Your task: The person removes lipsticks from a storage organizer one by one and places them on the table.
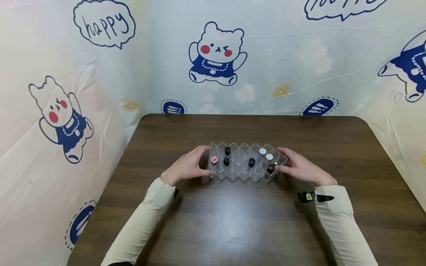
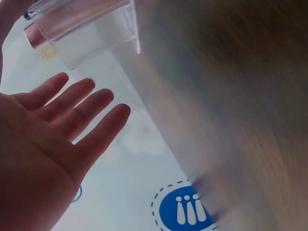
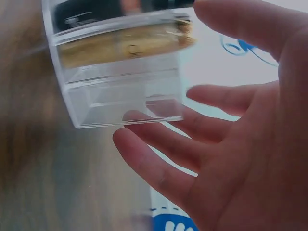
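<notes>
A clear plastic lipstick organizer (image 1: 237, 166) with diamond-shaped compartments sits on the table between both hands. Several tubes stand in it: black-capped ones (image 1: 251, 162), two white-topped ones (image 1: 262, 152), and a red-topped one (image 1: 214, 160) at the left end. In the right wrist view a gold tube (image 3: 125, 45) shows through the end wall. My left hand (image 1: 188, 165) is at the organizer's left end, its fingers (image 2: 103, 127) spread and fairly straight. At the opposite end, my right hand (image 1: 304, 167) has its thumb at the near corner and relaxed fingers (image 3: 154, 163) alongside.
The dark wooden table (image 1: 226, 225) extends around the organizer. A printed cloth (image 1: 266, 55) with bear drawings hangs behind and at the sides. Each wrist wears a dark strap device (image 1: 306, 197) by the sleeve cuff.
</notes>
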A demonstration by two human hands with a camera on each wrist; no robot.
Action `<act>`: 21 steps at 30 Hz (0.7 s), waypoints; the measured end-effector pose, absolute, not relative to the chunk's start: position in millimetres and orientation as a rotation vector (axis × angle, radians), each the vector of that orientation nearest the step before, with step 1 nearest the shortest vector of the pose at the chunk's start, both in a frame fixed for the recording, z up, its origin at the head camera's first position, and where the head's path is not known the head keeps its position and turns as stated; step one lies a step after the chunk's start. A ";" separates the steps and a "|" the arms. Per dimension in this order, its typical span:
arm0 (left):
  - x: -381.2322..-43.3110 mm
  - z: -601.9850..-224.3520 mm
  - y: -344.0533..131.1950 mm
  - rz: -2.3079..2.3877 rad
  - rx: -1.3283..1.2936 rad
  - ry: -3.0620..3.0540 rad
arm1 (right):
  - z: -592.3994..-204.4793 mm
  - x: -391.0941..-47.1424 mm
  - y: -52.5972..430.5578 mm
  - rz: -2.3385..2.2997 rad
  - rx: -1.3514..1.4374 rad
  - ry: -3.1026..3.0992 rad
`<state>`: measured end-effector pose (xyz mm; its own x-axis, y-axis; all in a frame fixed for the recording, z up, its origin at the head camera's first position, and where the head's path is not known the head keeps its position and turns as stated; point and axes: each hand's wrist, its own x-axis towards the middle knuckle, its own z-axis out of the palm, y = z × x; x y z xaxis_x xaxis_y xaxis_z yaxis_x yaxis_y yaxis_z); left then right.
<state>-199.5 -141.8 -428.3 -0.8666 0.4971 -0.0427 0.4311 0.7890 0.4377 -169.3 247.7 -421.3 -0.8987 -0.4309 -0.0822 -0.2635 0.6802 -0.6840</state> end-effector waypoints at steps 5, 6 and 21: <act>-199.2 -432.8 -135.0 0.797 0.786 2.797 | -419.5 -170.2 250.4 -1.178 -0.505 2.672; -199.1 -434.2 -133.0 0.823 0.790 2.801 | -419.2 -170.0 250.3 -1.206 -0.492 2.679; -201.6 -459.6 -115.5 0.932 0.644 2.835 | -429.5 -160.8 239.5 -1.593 -0.374 2.772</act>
